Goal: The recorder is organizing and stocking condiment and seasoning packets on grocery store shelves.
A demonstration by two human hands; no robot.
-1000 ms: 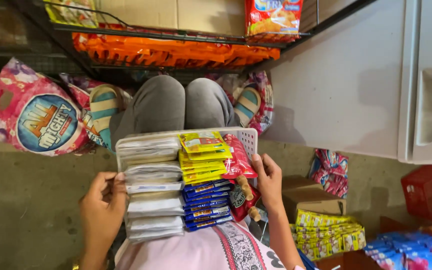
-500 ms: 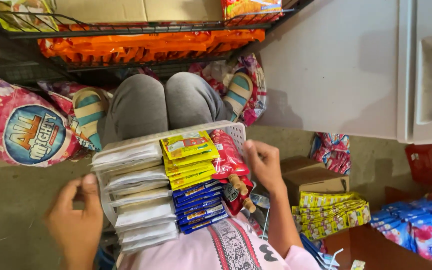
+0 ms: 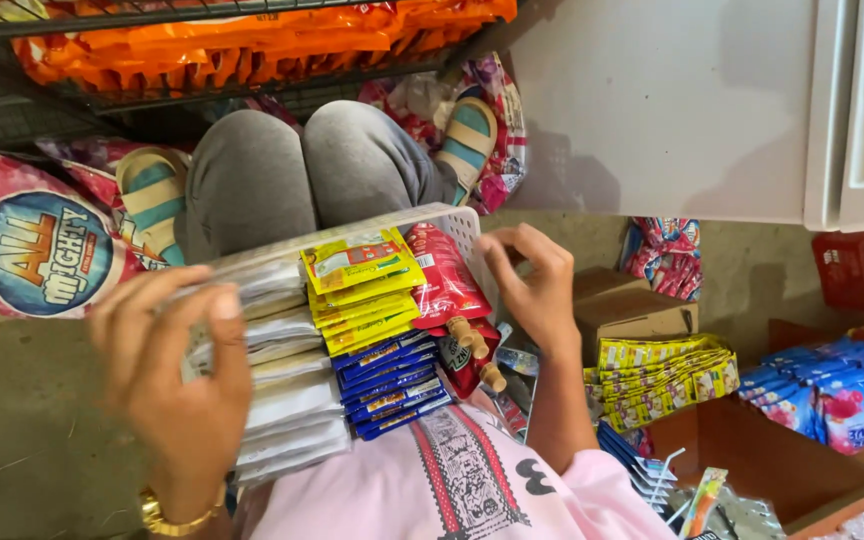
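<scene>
A: Head view, quick. Where's the basket?

B: White basket (image 3: 457,225) sits on the person's lap, just below the grey knees (image 3: 302,170). Three rows of sachets inside: silver-white packs (image 3: 277,370) on the left, yellow sachets (image 3: 357,285) w/ blue sachets (image 3: 387,385) under them in the middle, red packets (image 3: 442,280) at the right.

A: Hands?

B: Left hand (image 3: 177,385) is up in front of the silver-white packs, fingers curled, blurred. Can't tell if it grips a pack or just lies over them. Right hand (image 3: 532,285) curls over the basket's right rim, fingers bent on the edge beside the red packets, gripping it.

A: Diff vs half a sec ago?

B: Left hand was low at the basket's left edge, now it's risen and covers the left row, much nearer the camera. Right hand stays on the right rim, approx same spot. Basket's still on the lap, tilted a bit as before. View has dipped: the wire shelf of orange packs (image 3: 252,45) sits higher in the picture.

A: Around it?

B: Big pink bag (image 3: 22,250) w/ a round blue print on the floor at left, striped sandals (image 3: 467,140) by the knees, white fridge (image 3: 712,110) top right. Right side: cardboard box (image 3: 632,305), a strip of yellow packs (image 3: 662,375), blue-pink pouches (image 3: 832,385), red crate (image 3: 857,265).
</scene>
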